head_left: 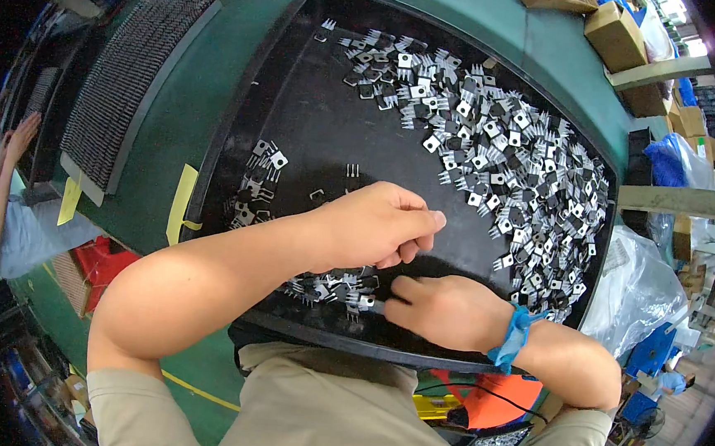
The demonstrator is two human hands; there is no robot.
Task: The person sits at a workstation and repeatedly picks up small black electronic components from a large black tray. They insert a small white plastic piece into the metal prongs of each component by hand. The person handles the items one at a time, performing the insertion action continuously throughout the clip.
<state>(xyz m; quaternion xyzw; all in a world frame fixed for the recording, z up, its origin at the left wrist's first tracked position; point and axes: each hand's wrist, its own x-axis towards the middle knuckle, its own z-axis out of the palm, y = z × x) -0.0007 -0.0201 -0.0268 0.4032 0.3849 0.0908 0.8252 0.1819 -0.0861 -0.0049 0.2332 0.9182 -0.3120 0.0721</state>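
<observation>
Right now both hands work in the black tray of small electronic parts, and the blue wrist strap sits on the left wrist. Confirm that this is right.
Not quite. The blue wrist strap is on the right wrist, next to the right hand, not the left. The head view shows it. The rest holds: the left hand and the right hand both work over the black tray of small electronic parts.

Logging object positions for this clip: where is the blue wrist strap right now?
In the head view, the blue wrist strap sits on the person's right wrist, lower right of centre, just behind the right hand at the near rim of the black plastic tray.
</observation>
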